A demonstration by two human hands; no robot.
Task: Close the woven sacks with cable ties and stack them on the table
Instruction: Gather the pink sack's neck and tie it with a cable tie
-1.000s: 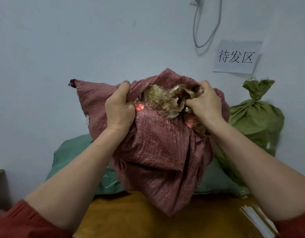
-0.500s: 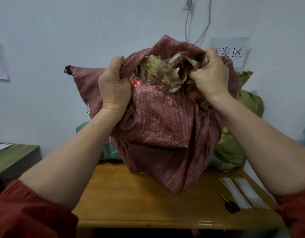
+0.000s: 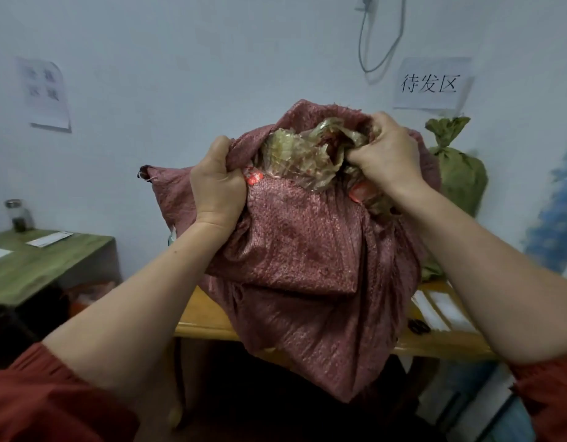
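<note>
A dark red woven sack (image 3: 311, 269) hangs in the air in front of me, its mouth open and crumpled clear plastic (image 3: 301, 157) showing at the top. My left hand (image 3: 216, 183) grips the left side of the sack's rim. My right hand (image 3: 386, 154) grips the right side of the rim together with some plastic. Behind it, a green woven sack (image 3: 457, 173) with a tied neck stands on the wooden table (image 3: 205, 320). White cable ties (image 3: 441, 311) lie on the table at the right, beside black scissors (image 3: 419, 326).
A green side table (image 3: 43, 263) at the left carries a jar (image 3: 19, 215) and papers. Paper signs hang on the wall at the left (image 3: 46, 94) and right (image 3: 430, 82). A cable (image 3: 381, 43) hangs from the wall above. Blue-and-white items stand at the far right.
The sack has come down and toward me, now hanging over the table's front edge. The view has pulled back and swung, showing the side table and left sign. Both hands keep their grip.
</note>
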